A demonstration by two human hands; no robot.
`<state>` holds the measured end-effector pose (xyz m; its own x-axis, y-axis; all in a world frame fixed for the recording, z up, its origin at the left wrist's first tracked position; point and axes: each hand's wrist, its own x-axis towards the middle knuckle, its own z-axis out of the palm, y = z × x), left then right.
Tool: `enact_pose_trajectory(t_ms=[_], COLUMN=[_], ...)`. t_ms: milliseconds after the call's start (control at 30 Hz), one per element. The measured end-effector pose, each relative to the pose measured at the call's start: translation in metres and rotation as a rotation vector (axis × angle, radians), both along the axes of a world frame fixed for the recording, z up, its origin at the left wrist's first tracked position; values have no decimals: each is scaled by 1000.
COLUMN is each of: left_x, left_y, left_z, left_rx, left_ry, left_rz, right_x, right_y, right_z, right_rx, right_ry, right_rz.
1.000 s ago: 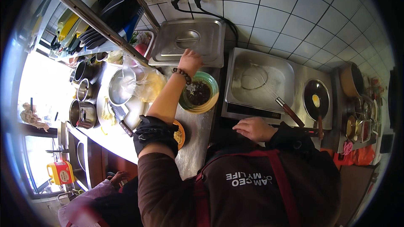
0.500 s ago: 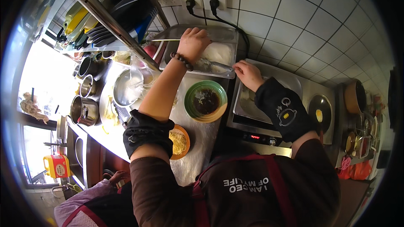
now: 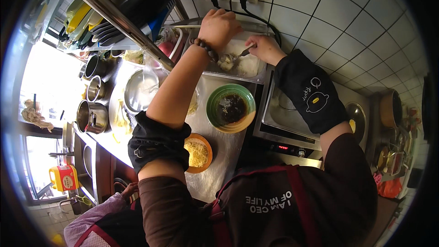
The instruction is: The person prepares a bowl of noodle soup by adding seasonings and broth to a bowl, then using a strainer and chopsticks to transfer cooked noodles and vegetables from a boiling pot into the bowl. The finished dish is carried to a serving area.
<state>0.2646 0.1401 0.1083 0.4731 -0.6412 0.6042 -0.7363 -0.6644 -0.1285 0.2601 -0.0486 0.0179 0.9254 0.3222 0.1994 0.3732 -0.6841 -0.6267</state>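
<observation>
Two hands are at work in the head view, both over a metal tray [image 3: 251, 77] of white food [image 3: 249, 66] at the back of the counter [image 3: 224, 160]. The right hand [image 3: 266, 49] pinches the handle of a spoon [image 3: 242, 55] between thumb and fingers; the spoon's bowl end is down in the tray, touching the food. The left hand [image 3: 220, 28], a beaded bracelet [image 3: 204, 49] at its wrist, is bent over beside the lid [image 3: 252, 27], fingers curled; its fingertips are hidden, so I cannot tell what they grip. Nearer the body stands a green bowl [image 3: 212, 109] of dark liquid [image 3: 232, 110], then an orange bowl [image 3: 210, 153] of noodles [image 3: 196, 153]. A co-worker's hand [image 3: 130, 190] shows at the lower left.
</observation>
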Motion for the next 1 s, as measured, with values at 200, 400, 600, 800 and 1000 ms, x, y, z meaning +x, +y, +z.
enact_pose_trajectory(t_ms=[200,400,600,800,1000], left_x=[9,13,13,13,10], left_y=[0,2,1,1,3], left_z=[9,11,11,9,7], left_rx=[-58,-79,-72,-68,-67], left_ry=[45,62,32,25,44], left_rz=[-10,-11,-38,-34,-24], right_x=[-2,-9,2,-17,-21], right_y=[26,47,77,88,59], right_z=[-30,-18,-56,-59,-42], right_rx=[244,116,238,354,656], right_ry=[92,-153,-351,-158,382], right_rz=[-30,135,274,181,139])
